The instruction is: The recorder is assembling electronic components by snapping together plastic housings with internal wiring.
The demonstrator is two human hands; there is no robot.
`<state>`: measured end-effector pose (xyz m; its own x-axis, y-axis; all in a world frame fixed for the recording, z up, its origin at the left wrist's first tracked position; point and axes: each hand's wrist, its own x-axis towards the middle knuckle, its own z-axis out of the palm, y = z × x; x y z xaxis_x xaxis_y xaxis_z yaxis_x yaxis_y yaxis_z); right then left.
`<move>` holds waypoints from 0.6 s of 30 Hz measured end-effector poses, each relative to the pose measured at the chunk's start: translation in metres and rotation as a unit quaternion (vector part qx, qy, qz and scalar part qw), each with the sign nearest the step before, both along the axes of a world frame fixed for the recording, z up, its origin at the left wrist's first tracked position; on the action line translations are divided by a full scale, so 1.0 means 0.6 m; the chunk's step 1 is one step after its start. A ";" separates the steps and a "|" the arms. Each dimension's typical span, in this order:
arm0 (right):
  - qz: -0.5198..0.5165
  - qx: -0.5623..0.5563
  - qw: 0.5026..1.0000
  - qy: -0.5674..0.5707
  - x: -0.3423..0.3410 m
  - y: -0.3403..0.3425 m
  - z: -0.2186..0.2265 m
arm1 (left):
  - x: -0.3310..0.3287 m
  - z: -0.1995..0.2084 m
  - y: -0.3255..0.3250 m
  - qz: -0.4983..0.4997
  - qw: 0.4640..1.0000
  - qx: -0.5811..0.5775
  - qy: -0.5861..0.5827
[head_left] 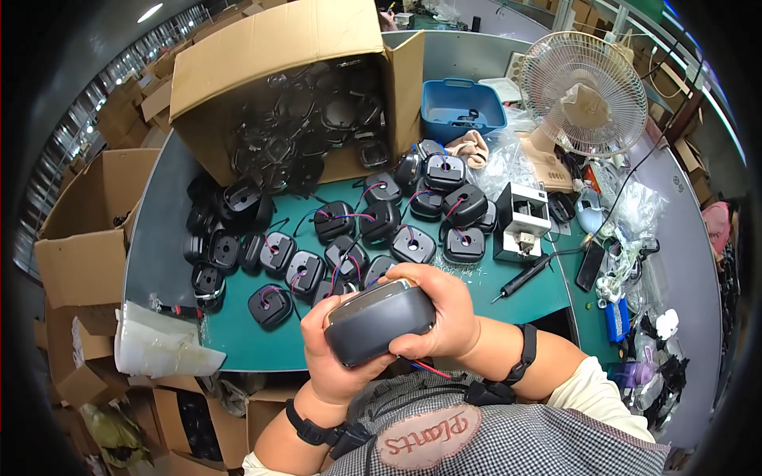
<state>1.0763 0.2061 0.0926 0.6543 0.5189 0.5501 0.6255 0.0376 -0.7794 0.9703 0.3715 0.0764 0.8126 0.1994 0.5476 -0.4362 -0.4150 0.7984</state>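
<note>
Between both hands, above the front edge of the green work mat, I hold a black rounded plastic housing with a glossy rim. My left hand wraps its left side and underside. Gripping the right side is my right hand, its thumb on the near face. Red and dark wires hang below the housing. Behind it lie several similar black housings with red and blue wires coming out of their centres. More black housings are clustered at the left of the mat.
A tipped cardboard box full of glossy black parts stands at the back. Right of it are a blue basket, a desk fan, a soldering station and a soldering iron. Open cartons line the left; plastic bags clutter the right.
</note>
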 end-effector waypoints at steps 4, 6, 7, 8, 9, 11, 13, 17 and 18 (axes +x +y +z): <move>-0.020 -0.084 0.996 0.022 -0.006 -0.002 -0.014 | 0.002 -0.019 0.011 -0.007 0.991 -0.083 0.104; -0.008 -0.152 0.984 0.091 -0.012 -0.002 -0.028 | 0.002 -0.045 0.026 -0.026 0.980 -0.114 0.160; -0.010 -0.152 0.984 0.092 -0.013 -0.008 -0.043 | 0.004 -0.048 0.028 -0.049 0.963 -0.147 0.220; 0.012 -0.148 0.975 0.167 -0.010 -0.015 -0.066 | 0.003 -0.045 0.029 -0.066 0.952 -0.130 0.268; 0.036 -0.143 0.960 0.239 -0.004 -0.021 -0.090 | 0.004 -0.053 0.031 -0.091 0.939 -0.141 0.302; 0.040 -0.121 0.932 0.339 0.016 -0.026 -0.130 | -0.003 -0.093 0.031 -0.130 0.907 -0.273 0.292; -0.026 -0.067 0.911 0.407 0.052 -0.042 -0.175 | -0.002 -0.092 0.056 -0.116 0.907 -0.205 0.349; -0.223 0.009 0.875 0.429 0.170 -0.050 -0.214 | -0.004 -0.121 0.148 -0.053 0.893 -0.162 0.416; -0.192 0.014 0.884 0.427 0.204 -0.042 -0.213 | 0.002 -0.121 0.169 -0.036 0.891 -0.184 0.413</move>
<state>1.1986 0.1806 -0.0353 0.9617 0.1629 -0.2203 -0.2194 -0.0238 -0.9754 0.9718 0.4731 0.0037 0.9266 0.1727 -0.3341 0.3476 -0.0541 0.9361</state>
